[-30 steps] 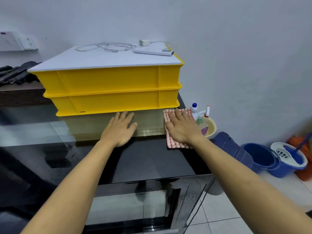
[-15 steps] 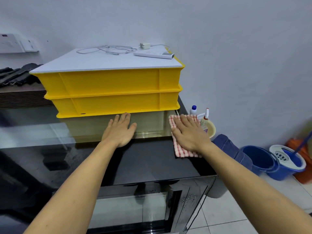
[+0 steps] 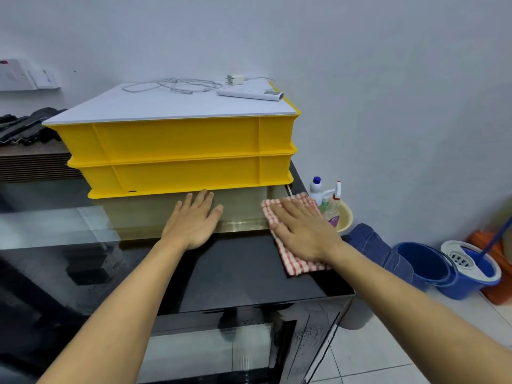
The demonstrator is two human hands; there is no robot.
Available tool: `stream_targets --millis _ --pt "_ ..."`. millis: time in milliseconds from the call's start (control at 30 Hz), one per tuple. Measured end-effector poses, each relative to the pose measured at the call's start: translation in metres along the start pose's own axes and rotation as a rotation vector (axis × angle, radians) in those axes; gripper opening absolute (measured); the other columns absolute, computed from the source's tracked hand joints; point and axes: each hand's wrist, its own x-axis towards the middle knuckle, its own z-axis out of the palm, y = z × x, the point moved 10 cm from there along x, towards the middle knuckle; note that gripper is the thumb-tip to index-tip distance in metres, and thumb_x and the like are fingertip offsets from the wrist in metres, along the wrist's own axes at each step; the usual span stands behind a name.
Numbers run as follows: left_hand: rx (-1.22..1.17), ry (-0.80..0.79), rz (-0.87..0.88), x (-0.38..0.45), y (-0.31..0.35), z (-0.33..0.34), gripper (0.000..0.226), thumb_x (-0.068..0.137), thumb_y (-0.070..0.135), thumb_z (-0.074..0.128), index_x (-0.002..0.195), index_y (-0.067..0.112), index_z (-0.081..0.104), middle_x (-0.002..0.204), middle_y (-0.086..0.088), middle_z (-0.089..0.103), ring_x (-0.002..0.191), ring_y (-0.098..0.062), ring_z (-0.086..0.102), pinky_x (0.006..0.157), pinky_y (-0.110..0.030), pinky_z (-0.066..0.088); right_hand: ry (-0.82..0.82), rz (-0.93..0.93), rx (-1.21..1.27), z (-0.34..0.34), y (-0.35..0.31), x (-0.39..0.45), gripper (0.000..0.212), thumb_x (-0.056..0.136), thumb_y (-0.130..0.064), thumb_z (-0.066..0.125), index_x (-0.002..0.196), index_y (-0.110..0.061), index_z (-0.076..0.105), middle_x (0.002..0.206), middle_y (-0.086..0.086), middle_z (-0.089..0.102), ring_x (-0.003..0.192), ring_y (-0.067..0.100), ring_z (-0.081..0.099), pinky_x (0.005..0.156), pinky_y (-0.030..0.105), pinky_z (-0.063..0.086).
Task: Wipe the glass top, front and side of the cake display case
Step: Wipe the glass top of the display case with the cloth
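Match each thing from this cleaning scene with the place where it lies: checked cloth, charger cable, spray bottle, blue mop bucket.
Things:
1. checked cloth
2. charger cable
3. spray bottle
4. blue mop bucket

Places:
A. in the yellow basin beside the case
B. on the tiled floor
C. under the right hand on the glass top
D. on the white lid of the yellow crates

Pairs: 1-C, 2-D, 3-A, 4-B

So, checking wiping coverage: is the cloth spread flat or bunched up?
Spread flat: the checked cloth lies on the glass top under the right hand's straight fingers.
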Motion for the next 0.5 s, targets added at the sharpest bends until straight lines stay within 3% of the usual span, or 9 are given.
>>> stream_targets --millis 167,367,500 --pt "0.012 -0.002 0.000 -0.001 0.000 -0.001 0.067 0.108 0.060 0.011 0.168 0.030 0.002 0.174 0.011 -0.009 0.161 -0.020 -0.010 0.130 -0.043 -0.004 0.019 0.188 0.067 0.000 0.007 0.053 0.067 0.107 -0.053 0.014 0.167 -0.025 0.001 0.174 0.007 -0.009 0.160 0.027 -0.009 0.129 0.045 -0.006" --pt "0.000 0.003 -0.002 -0.002 0.000 -0.002 0.066 0.108 0.058 0.011 0.168 0.031 0.003 0.173 0.012 -0.009 0.161 -0.019 -0.010 0.130 -0.042 -0.003 -0.020 0.000 0.046 0.003 -0.018 0.056 0.063 0.108 -0.056 0.014 0.166 -0.033 0.004 0.174 -0.002 -0.008 0.160 0.020 -0.008 0.128 0.039 -0.005" --pt "-0.003 0.010 -0.001 -0.002 0.001 -0.003 0.066 0.109 0.058 0.012 0.168 0.031 0.003 0.173 0.012 -0.008 0.161 -0.018 -0.009 0.130 -0.042 -0.003 0.026 0.141 0.062 -0.002 0.013 0.057 0.064 0.108 -0.054 0.014 0.167 -0.031 0.005 0.174 -0.001 -0.006 0.160 0.019 -0.008 0.129 0.041 -0.006"
